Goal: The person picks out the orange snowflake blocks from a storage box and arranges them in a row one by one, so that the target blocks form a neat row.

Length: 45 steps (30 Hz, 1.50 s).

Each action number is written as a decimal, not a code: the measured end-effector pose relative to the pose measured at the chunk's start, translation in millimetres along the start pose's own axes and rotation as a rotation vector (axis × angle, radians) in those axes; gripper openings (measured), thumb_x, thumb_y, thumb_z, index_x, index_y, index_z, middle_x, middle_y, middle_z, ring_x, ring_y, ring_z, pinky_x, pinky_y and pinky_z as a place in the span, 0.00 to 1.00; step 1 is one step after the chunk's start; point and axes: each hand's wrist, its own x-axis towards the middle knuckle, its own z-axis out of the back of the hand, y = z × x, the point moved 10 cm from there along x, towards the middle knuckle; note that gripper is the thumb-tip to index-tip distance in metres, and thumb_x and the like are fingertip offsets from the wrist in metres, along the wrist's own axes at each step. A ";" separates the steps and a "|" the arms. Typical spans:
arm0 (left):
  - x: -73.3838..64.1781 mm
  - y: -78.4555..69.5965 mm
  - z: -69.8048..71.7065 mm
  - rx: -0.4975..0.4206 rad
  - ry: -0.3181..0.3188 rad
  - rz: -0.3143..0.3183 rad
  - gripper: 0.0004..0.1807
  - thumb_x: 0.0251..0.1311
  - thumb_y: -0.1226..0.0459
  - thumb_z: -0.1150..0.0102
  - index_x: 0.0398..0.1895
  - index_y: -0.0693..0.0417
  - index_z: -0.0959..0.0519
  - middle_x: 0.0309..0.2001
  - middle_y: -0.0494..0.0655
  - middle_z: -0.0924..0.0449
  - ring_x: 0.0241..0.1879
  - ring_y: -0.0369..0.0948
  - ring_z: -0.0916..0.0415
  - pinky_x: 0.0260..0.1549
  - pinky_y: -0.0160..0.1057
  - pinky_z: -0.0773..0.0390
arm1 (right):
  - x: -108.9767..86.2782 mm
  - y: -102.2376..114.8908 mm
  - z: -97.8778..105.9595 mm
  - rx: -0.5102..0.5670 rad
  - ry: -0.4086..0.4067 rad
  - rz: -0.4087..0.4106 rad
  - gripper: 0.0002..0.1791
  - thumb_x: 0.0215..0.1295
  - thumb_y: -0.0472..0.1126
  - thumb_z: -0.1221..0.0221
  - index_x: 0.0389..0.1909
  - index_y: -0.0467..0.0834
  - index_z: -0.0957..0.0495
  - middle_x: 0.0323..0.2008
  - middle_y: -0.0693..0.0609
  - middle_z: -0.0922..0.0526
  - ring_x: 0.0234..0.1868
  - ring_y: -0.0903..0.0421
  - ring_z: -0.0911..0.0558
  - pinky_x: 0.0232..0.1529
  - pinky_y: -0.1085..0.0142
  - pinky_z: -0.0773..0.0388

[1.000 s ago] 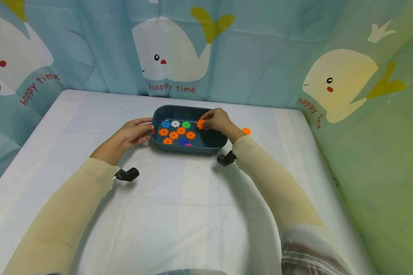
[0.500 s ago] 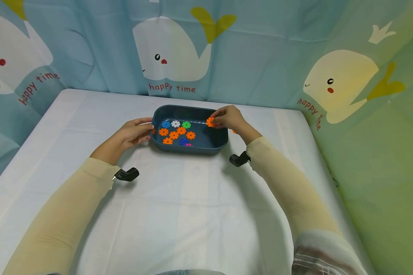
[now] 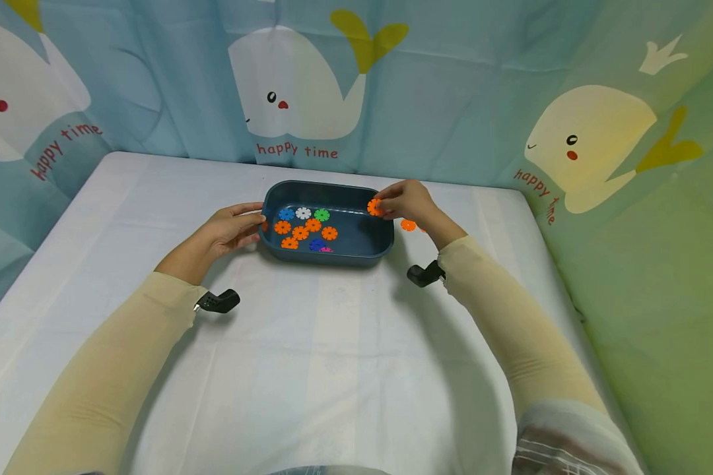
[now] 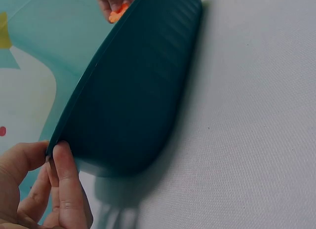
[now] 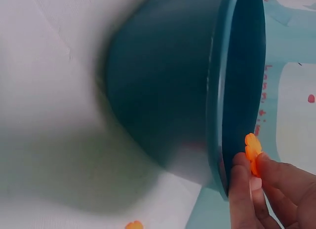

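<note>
A dark teal plastic basin (image 3: 356, 231) sits toward the back of the table. My left hand (image 3: 232, 229) pinches its left rim between thumb and fingers, as the left wrist view also shows. Over the basin's right end, my right hand (image 3: 412, 201) pinches an orange flower-shaped disc (image 5: 253, 152) at rim height. Inside the basin lie several notched discs: orange ones (image 3: 300, 233), a light blue one (image 3: 286, 214), a white one (image 3: 303, 214), a green one (image 3: 321, 215), a dark blue one (image 3: 317, 245) and a pink one (image 3: 327, 250) half hidden by the front wall.
Just right of the basin, an orange disc (image 3: 408, 225) lies on the white tablecloth (image 3: 309, 343), with a second one partly hidden by the right wrist. A whale-print curtain (image 3: 451, 99) hangs along the back. Black wrist cameras stick out beneath both sleeves.
My right hand has moved right, from over the basin's inside to its right rim, carrying the orange disc. My left hand has stayed on the left rim.
</note>
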 end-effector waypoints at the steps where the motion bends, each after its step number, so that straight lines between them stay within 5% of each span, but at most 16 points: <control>1: 0.0 0.0 0.0 0.002 -0.001 -0.001 0.31 0.67 0.67 0.43 0.73 0.50 0.36 0.39 0.41 0.21 0.36 0.33 0.21 0.33 0.29 0.16 | -0.5 -0.6 1.6 0.003 0.003 -0.004 0.16 0.67 0.32 0.39 0.54 0.33 0.21 0.51 0.37 0.18 0.42 0.49 0.14 0.49 0.60 0.17; 17: 0.4 -0.7 0.5 0.006 -0.006 -0.004 0.31 0.67 0.67 0.42 0.72 0.50 0.35 0.39 0.41 0.20 0.31 0.33 0.20 0.28 0.28 0.17 | -4.0 -9.8 24.8 -0.021 -0.002 0.007 0.17 0.70 0.34 0.42 0.56 0.31 0.23 0.49 0.37 0.19 0.30 0.61 0.16 0.53 0.56 0.19; 28: -0.1 -0.5 0.6 0.006 -0.006 0.000 0.31 0.67 0.67 0.42 0.72 0.50 0.35 0.38 0.40 0.20 0.30 0.33 0.20 0.27 0.28 0.17 | -3.3 -25.3 37.6 -0.068 -0.029 -0.024 0.17 0.72 0.36 0.45 0.57 0.32 0.24 0.47 0.39 0.18 0.45 0.46 0.15 0.56 0.55 0.20; 37: 0.9 -0.3 1.4 0.005 -0.007 -0.008 0.30 0.67 0.67 0.42 0.72 0.50 0.35 0.33 0.39 0.19 0.26 0.33 0.20 0.25 0.28 0.17 | -2.9 -34.1 49.5 -0.020 -0.043 -0.020 0.17 0.71 0.34 0.44 0.56 0.30 0.24 0.37 0.47 0.16 0.35 0.55 0.15 0.48 0.63 0.16; 45: -1.3 -0.6 1.3 0.008 -0.006 -0.008 0.30 0.67 0.67 0.42 0.72 0.51 0.36 0.34 0.39 0.19 0.28 0.33 0.19 0.27 0.28 0.17 | -0.8 -52.8 61.2 0.024 -0.062 -0.084 0.18 0.73 0.34 0.46 0.58 0.29 0.26 0.41 0.44 0.16 0.35 0.58 0.14 0.52 0.61 0.18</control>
